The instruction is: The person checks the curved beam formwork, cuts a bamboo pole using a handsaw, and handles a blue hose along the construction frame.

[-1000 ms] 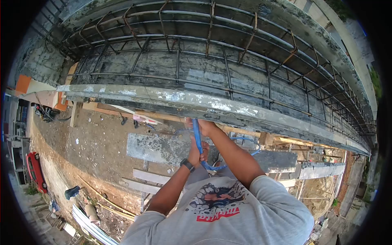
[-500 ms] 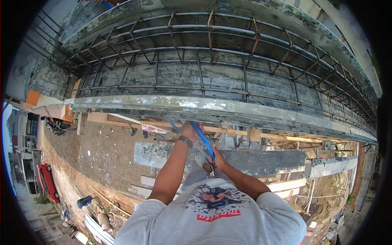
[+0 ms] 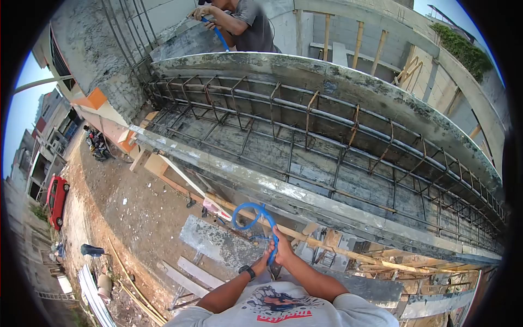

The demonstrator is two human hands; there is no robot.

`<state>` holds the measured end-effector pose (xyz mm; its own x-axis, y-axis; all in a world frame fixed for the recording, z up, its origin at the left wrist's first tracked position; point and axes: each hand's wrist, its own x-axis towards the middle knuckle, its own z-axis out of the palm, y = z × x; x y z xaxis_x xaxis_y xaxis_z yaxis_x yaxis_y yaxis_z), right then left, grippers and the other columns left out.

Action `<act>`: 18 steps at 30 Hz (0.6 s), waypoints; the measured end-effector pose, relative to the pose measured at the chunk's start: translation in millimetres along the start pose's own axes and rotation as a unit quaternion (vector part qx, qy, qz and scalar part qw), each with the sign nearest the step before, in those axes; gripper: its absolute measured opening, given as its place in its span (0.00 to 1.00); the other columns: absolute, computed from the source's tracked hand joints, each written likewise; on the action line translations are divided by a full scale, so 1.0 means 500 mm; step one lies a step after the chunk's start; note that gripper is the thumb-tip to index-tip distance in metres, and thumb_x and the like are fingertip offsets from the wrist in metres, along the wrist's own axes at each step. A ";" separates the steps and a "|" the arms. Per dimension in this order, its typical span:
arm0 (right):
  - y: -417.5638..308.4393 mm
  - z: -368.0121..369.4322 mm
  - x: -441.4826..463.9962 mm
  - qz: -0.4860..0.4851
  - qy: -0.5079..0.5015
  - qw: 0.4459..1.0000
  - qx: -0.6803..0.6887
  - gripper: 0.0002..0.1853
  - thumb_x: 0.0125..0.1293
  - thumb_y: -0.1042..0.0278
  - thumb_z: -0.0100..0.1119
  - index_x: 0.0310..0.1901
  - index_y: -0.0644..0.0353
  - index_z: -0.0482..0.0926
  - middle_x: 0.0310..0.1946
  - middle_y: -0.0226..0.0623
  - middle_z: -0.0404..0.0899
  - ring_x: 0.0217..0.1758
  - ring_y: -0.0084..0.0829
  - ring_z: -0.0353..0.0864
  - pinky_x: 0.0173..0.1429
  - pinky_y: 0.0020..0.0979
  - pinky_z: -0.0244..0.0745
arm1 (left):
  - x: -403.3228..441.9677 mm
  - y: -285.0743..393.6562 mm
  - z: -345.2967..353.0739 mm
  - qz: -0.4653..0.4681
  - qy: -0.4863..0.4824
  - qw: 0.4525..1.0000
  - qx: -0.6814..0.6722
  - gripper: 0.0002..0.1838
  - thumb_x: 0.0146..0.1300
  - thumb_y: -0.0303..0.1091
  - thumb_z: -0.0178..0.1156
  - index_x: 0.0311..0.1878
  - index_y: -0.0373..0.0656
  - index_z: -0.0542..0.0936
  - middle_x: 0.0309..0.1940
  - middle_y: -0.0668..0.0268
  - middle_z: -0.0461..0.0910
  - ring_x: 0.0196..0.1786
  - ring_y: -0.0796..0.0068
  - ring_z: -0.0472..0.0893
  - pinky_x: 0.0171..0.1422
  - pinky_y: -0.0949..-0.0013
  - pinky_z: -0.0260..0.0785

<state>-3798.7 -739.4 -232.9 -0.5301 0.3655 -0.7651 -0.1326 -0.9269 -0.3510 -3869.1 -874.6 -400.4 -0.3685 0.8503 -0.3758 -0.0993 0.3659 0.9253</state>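
A blue hose (image 3: 267, 217) rises from my two hands and bends into a loop beside the outer board of the formwork. My right hand (image 3: 283, 248) is closed around it. Just to the left, my left hand (image 3: 266, 259), with a dark watch at its wrist, is also closed on the hose, close against the right hand. Both hands are below the formwork edge (image 3: 239, 171) and apart from it. Inside the long formwork trough lies a cage of steel rebar (image 3: 308, 117).
At the top, another person (image 3: 239, 24) in a dark shirt grips a blue hose beyond the far formwork wall. Bamboo poles (image 3: 327, 248) and planks (image 3: 199, 267) lie below. A red car (image 3: 56, 201) is parked on the ground far down left.
My view has tilted up and turned, bringing the other person into sight. My hands, apart before along the hose, are now close together, and the hose's loop shows above them.
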 end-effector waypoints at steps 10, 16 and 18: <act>-0.094 -0.111 0.067 -0.016 -0.015 0.999 0.039 0.28 0.63 0.32 0.59 0.29 0.52 0.74 0.19 0.32 0.72 0.25 0.35 0.74 0.36 0.38 0.72 | -0.022 0.221 0.046 -0.104 -0.071 0.980 0.156 0.44 0.65 0.78 0.38 0.21 0.42 0.77 0.18 0.62 0.76 0.27 0.67 0.77 0.37 0.62 0.69; -0.084 -0.150 0.038 -0.095 -0.041 0.983 -0.151 0.37 0.69 0.24 0.39 0.45 0.55 0.78 0.31 0.32 0.80 0.39 0.31 0.80 0.50 0.34 0.72 | 0.017 0.372 0.057 -0.196 -0.046 0.979 -0.020 0.44 0.60 0.83 0.39 0.22 0.45 0.73 0.14 0.69 0.69 0.15 0.75 0.68 0.21 0.65 0.61; -0.061 -0.132 -0.001 -0.095 -0.080 0.978 -0.165 0.41 0.69 0.21 0.32 0.49 0.56 0.78 0.33 0.32 0.80 0.43 0.29 0.80 0.54 0.33 0.70 | 0.050 0.416 0.034 -0.226 -0.052 0.966 -0.111 0.43 0.61 0.82 0.40 0.27 0.45 0.74 0.13 0.72 0.66 0.13 0.76 0.65 0.19 0.65 0.60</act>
<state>-3738.9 -705.6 -257.3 -0.6494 0.4868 -0.5842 0.0217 -0.7561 -0.6541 -3883.4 -770.9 -218.3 -0.1476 0.6608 -0.7359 -0.4282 0.6280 0.6498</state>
